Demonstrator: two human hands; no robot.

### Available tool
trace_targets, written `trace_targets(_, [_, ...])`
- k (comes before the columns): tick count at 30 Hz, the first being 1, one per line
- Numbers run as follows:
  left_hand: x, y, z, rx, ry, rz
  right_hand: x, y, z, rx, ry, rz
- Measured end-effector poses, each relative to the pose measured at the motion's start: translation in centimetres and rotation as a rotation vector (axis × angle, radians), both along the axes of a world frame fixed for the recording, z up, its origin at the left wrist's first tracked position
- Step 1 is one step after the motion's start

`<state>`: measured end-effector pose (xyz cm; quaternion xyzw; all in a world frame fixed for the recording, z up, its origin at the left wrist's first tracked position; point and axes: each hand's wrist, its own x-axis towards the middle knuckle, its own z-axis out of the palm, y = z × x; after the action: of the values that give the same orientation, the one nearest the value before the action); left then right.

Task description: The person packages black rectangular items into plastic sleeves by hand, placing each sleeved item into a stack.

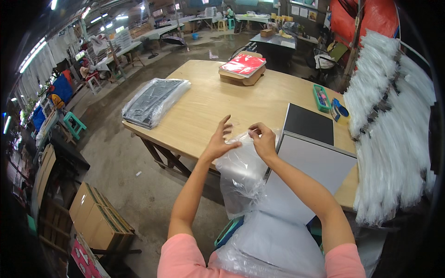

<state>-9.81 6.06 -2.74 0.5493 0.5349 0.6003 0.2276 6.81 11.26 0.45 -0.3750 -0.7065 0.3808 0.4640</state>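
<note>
A clear plastic bag (pixel 241 173) hangs at the near table edge, with more clear plastic (pixel 273 245) bunched across my lap. My right hand (pixel 263 140) pinches the bag's upper edge between thumb and fingertips. Just left of it, my left hand (pixel 221 142) has its fingers spread, the thumb beside the bag's opening and nothing visibly gripped. Under my right forearm lies a flat panel with a pale grey face (pixel 309 169), overhanging the near edge. Beyond it sits a black panel (pixel 308 126) with a light rim.
On the wooden table (pixel 204 97) rest bagged dark panels (pixel 155 102), a red-covered stack (pixel 243 65) on cardboard, a green basket (pixel 321 97) and a blue tape dispenser (pixel 340 109). Clear plastic bags (pixel 378 129) hang at right. Cardboard boxes (pixel 99 217) stand lower left.
</note>
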Motion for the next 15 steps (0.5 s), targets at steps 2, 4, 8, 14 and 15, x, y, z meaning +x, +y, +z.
trace_targets(2, [2.4, 0.0, 2.2, 0.186, -0.141, -0.043, 0.2, 0.7, -0.6, 0.198, -0.029, -0.064])
trace_targets(4, [1.1, 0.3, 2.3, -0.033, -0.17, -0.147, -0.2, 0.4, -0.7, 0.291, -0.029, -0.079])
trace_targets(8, [2.4, 0.3, 2.8, -0.131, 0.147, -0.031, 1.0, 0.8, -0.2, 0.277, -0.015, -0.164])
trace_targets(14, [3.1, -0.7, -1.6, -0.343, -0.422, -0.556, -0.4, -0.7, 0.7, 0.427, -0.096, -0.111])
trace_targets(15, [4.2, -1.3, -1.6, -0.642, -0.798, -0.833, 0.3, -1.1, 0.2, 0.284, -0.128, -0.036])
